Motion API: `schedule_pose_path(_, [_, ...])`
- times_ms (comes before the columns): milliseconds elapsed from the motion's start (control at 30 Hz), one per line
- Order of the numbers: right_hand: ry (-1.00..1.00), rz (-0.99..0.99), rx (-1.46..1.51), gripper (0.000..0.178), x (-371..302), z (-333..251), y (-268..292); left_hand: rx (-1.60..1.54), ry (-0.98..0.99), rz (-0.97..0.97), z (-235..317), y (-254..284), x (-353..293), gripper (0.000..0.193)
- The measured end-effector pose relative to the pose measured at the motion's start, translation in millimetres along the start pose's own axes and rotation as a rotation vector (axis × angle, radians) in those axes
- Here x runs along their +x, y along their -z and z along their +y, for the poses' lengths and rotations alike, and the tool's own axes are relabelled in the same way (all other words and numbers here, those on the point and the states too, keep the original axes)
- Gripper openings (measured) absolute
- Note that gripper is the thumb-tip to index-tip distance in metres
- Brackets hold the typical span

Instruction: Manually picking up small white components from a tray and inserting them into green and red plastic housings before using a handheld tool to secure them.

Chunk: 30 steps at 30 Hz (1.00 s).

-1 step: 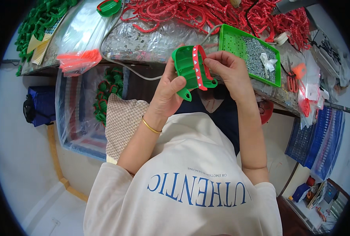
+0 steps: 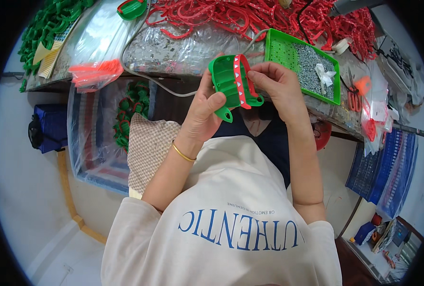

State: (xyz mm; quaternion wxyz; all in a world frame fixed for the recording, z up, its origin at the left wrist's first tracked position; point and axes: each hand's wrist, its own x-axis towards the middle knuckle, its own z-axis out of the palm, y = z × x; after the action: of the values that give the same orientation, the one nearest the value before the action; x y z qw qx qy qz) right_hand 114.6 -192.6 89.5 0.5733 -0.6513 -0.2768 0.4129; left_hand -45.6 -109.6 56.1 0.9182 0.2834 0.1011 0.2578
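Observation:
In front of my body, my left hand (image 2: 203, 108) is wrapped round a curved green plastic piece (image 2: 224, 80) with small looped tabs, its thumb pressed on the near side. Along the right rim of this piece runs a red strip (image 2: 239, 82) marked with white triangles like teeth. My right hand (image 2: 282, 89) pinches the strip at its far right part between thumb and fingers. The fingertips behind the green piece are hidden.
A pile of red strips (image 2: 212, 16) covers the back of the worktable (image 2: 164, 52). At right stands a green tray (image 2: 336, 97) of small grey metal bits, beside red-handled scissors (image 2: 354, 101). A plastic-lined crate (image 2: 90, 162) below left holds green-and-red pieces. A grey cable (image 2: 159, 86) hangs over the table edge.

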Motion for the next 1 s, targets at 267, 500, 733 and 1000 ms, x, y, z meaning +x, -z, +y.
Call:
schedule_pose_path(267, [0.012,0.024,-0.023,0.015,-7.3,8.1,0.8,0.057,0.038,0.023,-2.7,-4.1,-4.7,0.097])
schedule_pose_path(500, [0.062,0.173,-0.291,0.014,-12.5,6.8,-5.0,0.158,-0.014,0.039,-12.2,-2.6,-0.7,0.097])
schedule_pose_path(733, [0.048,0.195,-0.282,0.013,-11.6,14.6,-4.4,0.242,-0.006,0.051,-12.2,-7.6,-0.2,0.094])
schedule_pose_path(1000, [0.053,0.108,-0.159,0.013,-13.9,25.0,7.9,0.254,-0.030,0.071,-18.7,-2.5,-0.8,0.085])
